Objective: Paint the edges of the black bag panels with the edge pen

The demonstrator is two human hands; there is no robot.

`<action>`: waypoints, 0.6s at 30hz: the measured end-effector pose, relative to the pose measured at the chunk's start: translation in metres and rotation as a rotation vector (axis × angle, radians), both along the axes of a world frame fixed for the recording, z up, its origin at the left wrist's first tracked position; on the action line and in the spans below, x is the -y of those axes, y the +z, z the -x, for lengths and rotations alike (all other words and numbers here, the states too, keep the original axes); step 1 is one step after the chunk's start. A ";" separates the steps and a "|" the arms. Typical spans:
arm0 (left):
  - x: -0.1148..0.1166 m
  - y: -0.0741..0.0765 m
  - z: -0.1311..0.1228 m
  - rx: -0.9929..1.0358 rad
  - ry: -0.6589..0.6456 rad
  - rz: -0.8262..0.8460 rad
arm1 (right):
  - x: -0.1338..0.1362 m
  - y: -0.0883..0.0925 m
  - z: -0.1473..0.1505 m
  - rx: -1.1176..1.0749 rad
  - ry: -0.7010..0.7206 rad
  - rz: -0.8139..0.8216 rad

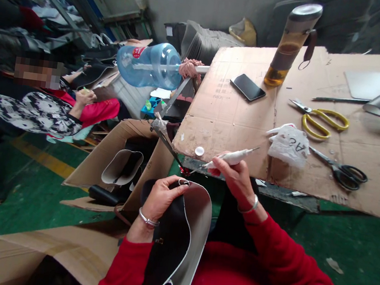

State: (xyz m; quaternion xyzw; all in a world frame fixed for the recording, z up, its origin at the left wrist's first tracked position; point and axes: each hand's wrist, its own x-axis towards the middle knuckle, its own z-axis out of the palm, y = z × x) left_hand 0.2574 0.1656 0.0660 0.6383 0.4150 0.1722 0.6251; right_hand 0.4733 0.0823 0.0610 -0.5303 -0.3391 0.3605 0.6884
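Note:
My left hand (pixel 160 200) pinches the upper edge of a black bag-like piece (pixel 171 236) with a pale grey inside, thumb on top near a small white loop at the rim. The piece lies against my lap, its opening spread towards my right side. Between the thumb and fingers of my right hand (pixel 238 180) is a slim white pen-shaped tool (pixel 234 157), thin and pointed at both ends. Its lower tip points down-left to the rim by my left thumb; whether it touches is too small to tell.
On the cardboard-covered table (pixel 227 124) lie yellow-handled scissors (pixel 319 120), black scissors (pixel 348 176), a crumpled plastic bag (pixel 289 145), a phone (pixel 248 88) and a tea bottle (pixel 288 48). Cardboard boxes (pixel 70 253) stand at left. A co-worker (pixel 40 109) sits beyond.

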 end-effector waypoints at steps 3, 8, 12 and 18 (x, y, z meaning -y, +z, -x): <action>0.001 0.002 0.001 -0.004 -0.011 -0.012 | 0.002 -0.007 0.016 -0.066 0.104 0.028; 0.001 0.000 0.003 -0.009 -0.017 -0.033 | -0.001 -0.013 0.021 -0.108 0.128 0.065; 0.000 -0.003 0.004 -0.008 -0.015 -0.034 | -0.002 -0.014 0.021 -0.134 0.145 0.061; 0.000 -0.003 0.002 0.000 -0.020 -0.036 | -0.003 -0.019 0.021 -0.153 0.158 0.092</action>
